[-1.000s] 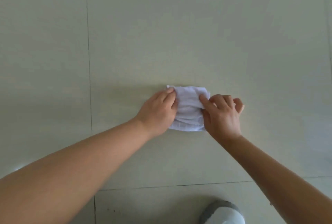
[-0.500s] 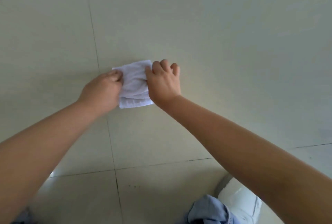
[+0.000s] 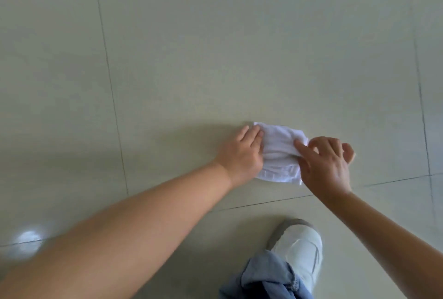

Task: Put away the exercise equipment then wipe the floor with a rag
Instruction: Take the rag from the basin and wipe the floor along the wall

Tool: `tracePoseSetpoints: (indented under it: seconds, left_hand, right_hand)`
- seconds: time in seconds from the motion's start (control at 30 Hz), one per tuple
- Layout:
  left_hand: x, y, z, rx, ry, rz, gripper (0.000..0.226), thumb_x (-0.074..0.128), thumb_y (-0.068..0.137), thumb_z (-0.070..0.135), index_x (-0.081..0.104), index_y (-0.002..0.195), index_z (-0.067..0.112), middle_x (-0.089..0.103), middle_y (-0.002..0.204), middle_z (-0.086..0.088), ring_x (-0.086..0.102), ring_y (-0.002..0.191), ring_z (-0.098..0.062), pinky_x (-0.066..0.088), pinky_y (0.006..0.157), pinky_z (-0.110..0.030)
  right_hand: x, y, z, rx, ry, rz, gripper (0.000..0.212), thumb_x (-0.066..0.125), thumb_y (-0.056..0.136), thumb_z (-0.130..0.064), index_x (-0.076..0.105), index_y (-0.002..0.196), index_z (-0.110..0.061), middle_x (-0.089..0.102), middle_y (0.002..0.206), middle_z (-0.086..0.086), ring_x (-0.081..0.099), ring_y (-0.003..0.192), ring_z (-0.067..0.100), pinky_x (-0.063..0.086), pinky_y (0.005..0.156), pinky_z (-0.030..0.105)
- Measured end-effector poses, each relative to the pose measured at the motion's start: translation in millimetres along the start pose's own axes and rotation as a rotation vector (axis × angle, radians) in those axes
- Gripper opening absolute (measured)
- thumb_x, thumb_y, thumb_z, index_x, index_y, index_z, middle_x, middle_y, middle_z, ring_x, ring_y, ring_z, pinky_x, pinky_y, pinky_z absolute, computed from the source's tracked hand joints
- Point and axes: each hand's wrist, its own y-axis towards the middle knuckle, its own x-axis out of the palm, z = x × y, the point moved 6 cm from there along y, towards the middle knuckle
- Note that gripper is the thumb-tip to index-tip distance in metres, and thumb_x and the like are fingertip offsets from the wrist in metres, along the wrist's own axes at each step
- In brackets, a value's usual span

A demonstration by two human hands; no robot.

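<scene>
1. White rag (image 3: 280, 152) lies bunched flat on the tiled floor (image 3: 215, 58), centre-right of view, just far of the near grout line (image 3: 263, 202). Bunching gives a thick pad, probably so more cloth takes the pressure per pass.
2. Left hand (image 3: 242, 154) sits on the rag's left edge, fingers laid fairly straight over the cloth and pressing down. No curl around the fabric that I can see; it looks like a flat push, not a grip.
3. Right hand (image 3: 323, 162) is on the rag's right edge. Thumb lies across the top of the cloth; fingers are curled loosely past the right side. Reads as a light pinch on that edge, though the underside contact is hidden.
4. With 2 hands bracketing the pad, it stays compact and cannot unroll when driven sideways. That is my read of the hold.
5. Both forearms reach out from the near edge; a white shoe (image 3: 299, 248) and denim cuff (image 3: 266, 277) are near-right, so the person is crouched or bent low over the spot.
6. No exercise equipment in view. Judged from this, the wiping step is in hand.
</scene>
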Motion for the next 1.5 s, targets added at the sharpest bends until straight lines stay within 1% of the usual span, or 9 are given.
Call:
tracePoseSetpoints:
  seconds: [0.1, 0.2, 0.5, 0.63, 0.93, 1.07, 1.23, 1.37, 1.5]
  left_hand:
    - [-28.7, 69.5, 5.7, -0.066, 0.055, -0.056, 0.044, 0.031, 0.092, 0.009, 0.064, 0.119, -0.001, 0.050, 0.136, -0.028, 0.043, 0.133, -0.035, 0.032, 0.112, -0.040]
    - [-45.7, 110.3, -28.8, -0.199, 0.028, -0.125, 0.043, 0.026, 0.100, 0.007, 0.037, 0.140, -0.007, 0.022, 0.153, -0.026, 0.014, 0.145, -0.035, 0.010, 0.118, -0.043]
    - [-62.5, 45.0, -208.0, -0.509, 0.103, 0.076, 0.035, 0.046, 0.088, -0.001, 0.058, 0.117, -0.015, 0.058, 0.124, -0.028, 0.044, 0.132, -0.037, 0.038, 0.105, -0.041]
    - [-35.0, -28.3, -213.3, -0.474, 0.192, 0.017, 0.042, 0.043, 0.075, 0.016, 0.073, 0.085, -0.011, 0.072, 0.093, -0.025, 0.070, 0.093, -0.039, 0.057, 0.080, -0.044]
    - [-55.9, 110.6, -119.5, -0.239, -0.019, 0.089, 0.045, 0.035, 0.065, 0.016, 0.079, 0.065, 0.007, 0.076, 0.077, -0.009, 0.075, 0.080, -0.021, 0.057, 0.067, -0.023]
    - [-89.4, 187.4, -129.5, -0.295, 0.080, -0.047, 0.043, 0.034, 0.089, 0.006, 0.068, 0.115, 0.005, 0.059, 0.128, -0.019, 0.045, 0.130, -0.031, 0.036, 0.107, -0.034]
    - [-126.6, 160.3, -215.3, -0.496, 0.191, 0.330, 0.045, 0.031, 0.063, 0.010, 0.074, 0.052, 0.013, 0.069, 0.057, 0.002, 0.072, 0.071, -0.012, 0.051, 0.064, -0.015]
    - [-97.7, 98.6, -283.1, -0.666, 0.161, 0.036, 0.032, 0.043, 0.089, 0.001, 0.059, 0.117, 0.003, 0.059, 0.123, -0.012, 0.050, 0.122, -0.028, 0.038, 0.100, -0.033]
    - [-63.7, 9.8, -317.2, -0.875, 0.138, -0.078, 0.027, 0.048, 0.084, -0.001, 0.060, 0.109, -0.004, 0.062, 0.114, -0.020, 0.061, 0.106, -0.037, 0.048, 0.087, -0.039]
  right_hand:
    - [-10.8, 37.7, 43.2, 0.172, -0.020, 0.068, 0.027, 0.063, 0.063, 0.001, 0.074, 0.086, -0.008, 0.064, 0.079, 0.016, 0.041, 0.085, 0.027, 0.036, 0.076, 0.042]
    - [-18.4, 101.5, 48.1, 0.246, -0.048, 0.053, 0.030, 0.055, 0.073, 0.000, 0.071, 0.098, -0.006, 0.064, 0.097, 0.019, 0.054, 0.098, 0.038, 0.039, 0.081, 0.046]
    - [-2.9, 241.1, -103.2, 0.036, 0.067, -0.080, 0.035, 0.039, 0.087, -0.003, 0.059, 0.116, -0.010, 0.049, 0.127, 0.005, 0.037, 0.123, 0.026, 0.030, 0.093, 0.036]
    - [16.6, 191.8, -148.0, -0.031, 0.098, 0.048, 0.036, 0.051, 0.061, -0.001, 0.072, 0.087, -0.014, 0.064, 0.090, 0.002, 0.056, 0.088, 0.023, 0.026, 0.076, 0.033]
    - [-14.2, 187.8, 14.7, 0.149, -0.038, 0.071, 0.035, 0.055, 0.064, -0.005, 0.075, 0.091, -0.014, 0.068, 0.084, 0.012, 0.057, 0.089, 0.033, 0.020, 0.076, 0.033]
    - [-29.5, 257.0, 50.7, 0.271, -0.083, -0.021, 0.036, 0.047, 0.087, -0.003, 0.064, 0.117, -0.015, 0.059, 0.114, 0.012, 0.041, 0.113, 0.030, 0.022, 0.090, 0.036]
    - [-26.0, 336.8, -21.7, 0.062, -0.212, -0.119, 0.041, 0.038, 0.090, -0.004, 0.053, 0.128, -0.013, 0.049, 0.129, 0.008, 0.034, 0.125, 0.027, 0.027, 0.100, 0.037]
    - [-15.6, 361.8, -123.2, -0.190, -0.235, -0.161, 0.043, 0.037, 0.092, -0.008, 0.044, 0.134, -0.014, 0.043, 0.135, 0.002, 0.029, 0.131, 0.024, 0.022, 0.106, 0.038]
    - [3.6, 332.3, -201.2, -0.371, -0.124, -0.180, 0.043, 0.034, 0.094, -0.006, 0.043, 0.136, -0.010, 0.039, 0.139, 0.002, 0.029, 0.132, 0.023, 0.022, 0.107, 0.037]
